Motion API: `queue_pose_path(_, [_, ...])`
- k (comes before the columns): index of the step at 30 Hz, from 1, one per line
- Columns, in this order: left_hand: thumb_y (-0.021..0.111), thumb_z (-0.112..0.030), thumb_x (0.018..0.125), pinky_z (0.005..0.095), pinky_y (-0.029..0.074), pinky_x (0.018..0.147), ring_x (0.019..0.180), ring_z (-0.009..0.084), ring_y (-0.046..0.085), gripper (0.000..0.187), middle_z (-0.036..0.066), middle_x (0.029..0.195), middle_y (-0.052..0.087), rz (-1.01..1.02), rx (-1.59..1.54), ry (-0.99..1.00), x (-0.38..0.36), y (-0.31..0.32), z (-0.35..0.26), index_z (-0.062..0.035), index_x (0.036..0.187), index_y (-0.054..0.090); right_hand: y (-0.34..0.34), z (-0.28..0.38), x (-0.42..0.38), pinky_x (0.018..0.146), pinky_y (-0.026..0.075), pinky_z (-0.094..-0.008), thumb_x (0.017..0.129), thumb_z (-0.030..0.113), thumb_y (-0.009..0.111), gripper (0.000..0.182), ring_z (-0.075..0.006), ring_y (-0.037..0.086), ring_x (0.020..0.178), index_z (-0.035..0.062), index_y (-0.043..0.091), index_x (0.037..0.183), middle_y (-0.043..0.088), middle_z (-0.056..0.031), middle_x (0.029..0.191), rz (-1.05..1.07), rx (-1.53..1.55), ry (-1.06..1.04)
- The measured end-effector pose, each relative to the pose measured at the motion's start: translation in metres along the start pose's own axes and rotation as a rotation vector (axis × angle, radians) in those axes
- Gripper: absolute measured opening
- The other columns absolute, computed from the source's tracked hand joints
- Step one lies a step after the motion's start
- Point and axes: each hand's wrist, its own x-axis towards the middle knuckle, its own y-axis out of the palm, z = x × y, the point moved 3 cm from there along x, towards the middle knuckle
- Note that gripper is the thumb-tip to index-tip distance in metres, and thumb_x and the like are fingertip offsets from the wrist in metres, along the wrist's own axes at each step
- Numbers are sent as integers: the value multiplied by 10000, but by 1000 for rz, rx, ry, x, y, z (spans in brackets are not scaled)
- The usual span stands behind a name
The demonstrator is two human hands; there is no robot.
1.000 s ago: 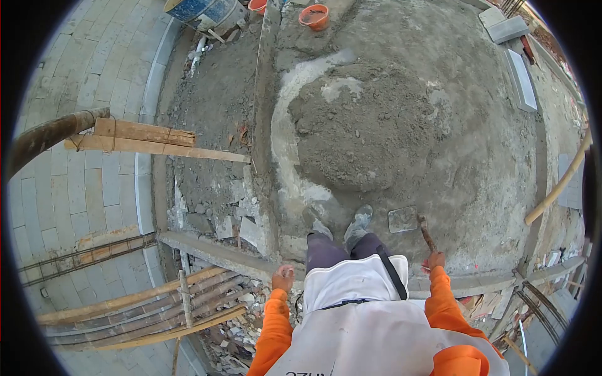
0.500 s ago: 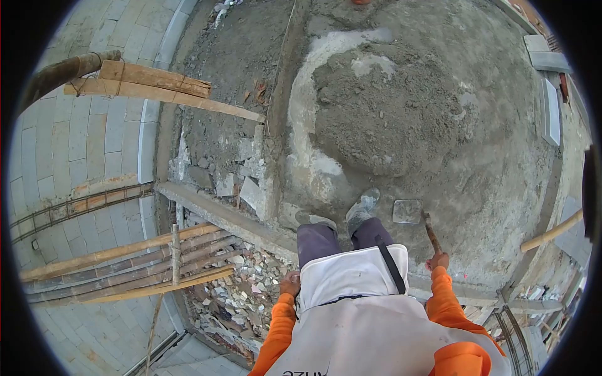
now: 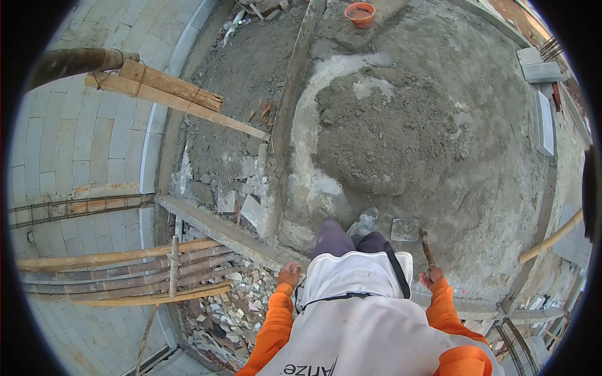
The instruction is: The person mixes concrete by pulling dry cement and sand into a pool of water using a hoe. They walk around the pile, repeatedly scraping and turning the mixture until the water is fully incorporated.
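My right hand (image 3: 431,276) is wrapped round the wooden handle (image 3: 427,249) of a shovel. The flat metal blade (image 3: 406,229) lies on the grey ground in front of my feet. On the other side of my body, my left hand (image 3: 290,274) hangs by my hip, above the edge of the rubble, touching nothing I can see; its fingers look loosely apart. Ahead of my feet is a wide heap of grey sand or mortar mix (image 3: 389,131), with a paler powdery band (image 3: 305,113) along its left side.
An orange bucket (image 3: 359,15) stands beyond the heap. Bamboo poles (image 3: 125,257) and wooden planks (image 3: 175,94) jut in from the left. A low concrete edge (image 3: 219,225) borders broken rubble (image 3: 251,301). Pale blocks (image 3: 543,122) and another pole (image 3: 552,236) are at the right.
The view has tilted, bringing the whole orange bucket into sight. My left hand has risen slightly and its fingers look looser. The blade has stayed on the ground, with my right hand still on the handle.
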Motion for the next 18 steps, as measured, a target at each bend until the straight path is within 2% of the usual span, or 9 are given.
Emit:
queue_pose_path(2, [638, -128, 882, 288, 519, 604, 634, 147, 646, 129, 68, 833, 695, 3, 131, -17, 2, -3, -20, -73, 999, 645, 4, -7, 8, 583, 569, -463, 930, 217, 449, 226, -311, 619, 669, 12, 461, 1023, 567, -174, 783, 59, 80, 43])
queue_pose_path(5, [663, -213, 867, 343, 533, 657, 757, 220, 689, 257, 116, 869, 709, 37, 301, 231, 62, 1, 38, -53, 1068, 652, 17, -19, -2, 619, 571, -480, 912, 180, 455, 187, -336, 613, 739, 17, 453, 1004, 556, -186, 825, 35, 207, 59])
queue_pose_path(7, [656, -164, 867, 311, 525, 622, 694, 166, 658, 159, 69, 792, 690, 52, 374, 298, 53, -5, -5, -49, 977, 661, 27, -23, -16, 625, 573, -483, 902, 161, 467, 173, -350, 609, 766, 22, 449, 1002, 543, -183, 834, -2, 314, 28])
queue_pose_path(10, [662, -121, 855, 291, 518, 602, 666, 151, 638, 117, 52, 766, 683, 181, 484, 355, 50, -3, -75, -36, 935, 668, 36, -38, -7, 690, 570, -422, 908, 133, 476, 165, -296, 594, 773, 44, 481, 1047, 561, -176, 868, -54, 492, -64])
queue_pose_path(13, [664, -100, 843, 284, 513, 602, 674, 168, 635, 113, 61, 791, 689, 276, 492, 408, 76, 0, -115, -27, 929, 676, 43, -53, -5, 659, 561, -381, 895, 97, 500, 96, -230, 554, 681, 62, 503, 985, 526, -111, 779, -54, 746, -119])
queue_pose_path(15, [642, -93, 861, 295, 522, 597, 681, 184, 645, 91, 69, 790, 687, 319, 421, 621, 123, -7, -105, -31, 918, 675, 48, -61, -7, 626, 542, -349, 890, 86, 512, 46, -189, 512, 625, 72, 508, 933, 495, -74, 730, -40, 825, -143])
queue_pose_path(18, [624, -98, 885, 302, 528, 580, 673, 187, 643, 114, 76, 781, 675, 279, 529, 677, 154, -13, -155, -27, 970, 653, 66, -90, -11, 589, 513, -316, 890, 90, 518, 14, -152, 469, 574, 82, 507, 890, 475, -44, 688, -33, 927, -151])
